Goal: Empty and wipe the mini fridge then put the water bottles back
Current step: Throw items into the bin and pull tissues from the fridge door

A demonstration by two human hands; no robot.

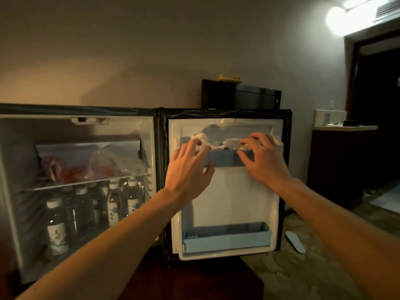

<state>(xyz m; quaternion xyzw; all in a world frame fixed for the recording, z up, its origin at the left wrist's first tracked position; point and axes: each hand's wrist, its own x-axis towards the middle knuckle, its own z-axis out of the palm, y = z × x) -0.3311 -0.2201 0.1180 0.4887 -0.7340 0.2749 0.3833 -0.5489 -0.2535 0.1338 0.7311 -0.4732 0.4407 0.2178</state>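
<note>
The mini fridge (13, 191) stands open at the left, its door (229, 202) swung out to the right. Several water bottles (114, 202) with white caps stand on its lower level. Plastic bags (112, 163) with red contents lie on the wire shelf above. Crumpled white plastic (229, 142) fills the door's upper blue-grey shelf (223, 158). My left hand (190, 169) rests on that shelf's left end, fingers spread and touching the plastic. At the shelf's right end, my right hand (264, 159) has its fingertips over the rim. Neither hand clearly grips anything.
The door's lower shelf (225, 241) looks empty. A black box (240, 96) with a yellow item on it sits behind the door. A dark cabinet (337, 165) with a white top stands at the right. A white slipper (295, 242) lies on the patterned carpet.
</note>
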